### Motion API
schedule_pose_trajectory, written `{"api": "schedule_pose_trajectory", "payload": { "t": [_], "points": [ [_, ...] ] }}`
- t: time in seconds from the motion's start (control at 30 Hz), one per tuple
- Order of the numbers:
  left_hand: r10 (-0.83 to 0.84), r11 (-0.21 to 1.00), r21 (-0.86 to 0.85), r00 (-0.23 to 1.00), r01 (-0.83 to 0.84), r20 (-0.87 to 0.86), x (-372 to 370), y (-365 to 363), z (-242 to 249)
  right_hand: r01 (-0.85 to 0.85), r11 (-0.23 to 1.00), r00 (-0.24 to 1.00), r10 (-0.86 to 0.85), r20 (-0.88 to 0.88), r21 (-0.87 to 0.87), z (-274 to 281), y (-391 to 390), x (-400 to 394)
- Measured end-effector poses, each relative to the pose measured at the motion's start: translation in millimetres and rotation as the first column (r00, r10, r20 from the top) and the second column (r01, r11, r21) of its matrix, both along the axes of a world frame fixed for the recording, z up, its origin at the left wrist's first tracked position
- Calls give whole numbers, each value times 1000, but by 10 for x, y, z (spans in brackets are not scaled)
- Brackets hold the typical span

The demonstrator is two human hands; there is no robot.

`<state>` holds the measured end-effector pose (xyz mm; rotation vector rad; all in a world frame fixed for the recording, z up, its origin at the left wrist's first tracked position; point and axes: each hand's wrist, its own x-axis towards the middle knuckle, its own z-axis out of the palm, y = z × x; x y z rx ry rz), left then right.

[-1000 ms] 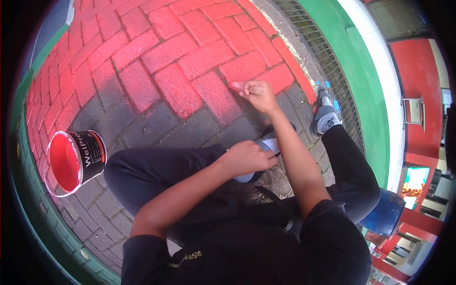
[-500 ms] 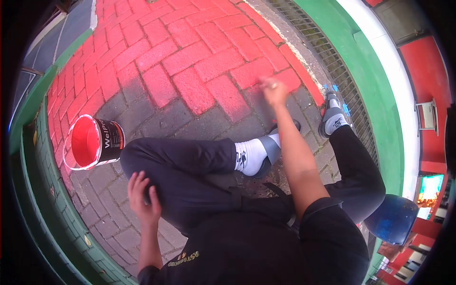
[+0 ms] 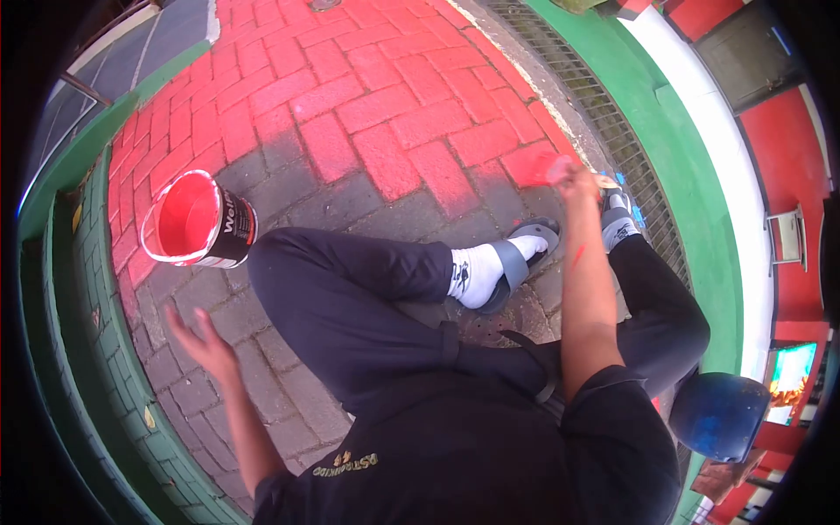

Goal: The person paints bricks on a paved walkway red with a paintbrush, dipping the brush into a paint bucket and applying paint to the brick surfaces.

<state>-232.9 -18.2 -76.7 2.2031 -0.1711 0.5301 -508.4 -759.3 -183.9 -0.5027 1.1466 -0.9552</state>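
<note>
My right hand (image 3: pixel 579 184) is closed around a paintbrush (image 3: pixel 553 168), its bristles coated red and close over the paving by the edge strip. A red smear marks my right forearm. Under and ahead of it lie herringbone paving bricks (image 3: pixel 376 166), bright red at the far side and bare grey nearer my legs. My left hand (image 3: pixel 203 344) hovers over grey bricks beside my bent knee, fingers spread and holding nothing. Beyond it stands a black paint bucket (image 3: pixel 234 229) with a red inside and a paint-streaked white rim.
My sandalled foot (image 3: pixel 507 267) rests on grey bricks near the red border. A drain grate (image 3: pixel 604 109) and green strip (image 3: pixel 669 131) run along the right. Green-painted steps (image 3: pixel 122 367) edge the left. A dark blue rounded container (image 3: pixel 719 418) sits behind my right knee.
My right hand has moved right with the brush. My left hand has come off my knee, outward to the left, with fingers spread. The view has shifted slightly.
</note>
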Motion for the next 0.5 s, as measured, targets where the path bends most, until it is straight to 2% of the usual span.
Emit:
{"api": "schedule_pose_trajectory", "payload": {
  "t": [0.03,0.07,0.1,0.17,0.2,0.23,0.27,0.3,0.33,0.37,0.4,0.43,0.47,0.5],
  "points": [
    [20,998,-52,1000,-19,10,334,29,198,16,999,997,-19,77,38,31,-168,-156],
    [35,994,-105,999,-32,22,683,72,334,-20,1000,999,20,26,-15,219,-218,-287],
    [-14,994,-108,999,17,29,1149,251,293,106,994,993,-106,47,-18,383,-309,-387],
    [-78,990,-115,996,84,51,1587,235,355,109,981,994,-106,26,-160,1225,182,-427],
    [3,993,-114,998,4,59,1544,33,472,134,981,981,-112,157,-139,1183,-170,-635],
    [83,991,-113,994,-75,69,1436,-129,575,83,981,975,-44,219,-174,1296,-369,-856],
    [72,992,-117,987,-55,144,1239,-253,559,32,977,960,28,277,-209,1413,-559,-1071],
    [56,993,-114,975,-32,217,989,-365,437,98,963,990,-68,125,-252,1813,-314,-1043],
    [-25,998,-51,972,38,235,713,-394,251,160,953,983,-129,134,-258,2047,-354,-1064],
    [-160,986,3,957,165,241,415,-354,-8,154,947,984,-122,128,-283,2298,-445,-1050],
    [-239,971,-8,967,240,88,67,-299,-253,147,940,986,-115,122,-307,2564,-505,-1024],
    [-321,939,135,947,317,8,-161,-50,-738,141,933,987,-108,116,-332,2833,-554,-994],
    [-261,846,443,955,298,-144,-429,221,-1110,170,931,984,-141,111,-324,3123,-238,-713],
    [-9,820,469,825,330,-565,-685,126,-896,190,931,981,-166,102,-312,3345,-151,-568]
  ]
}}
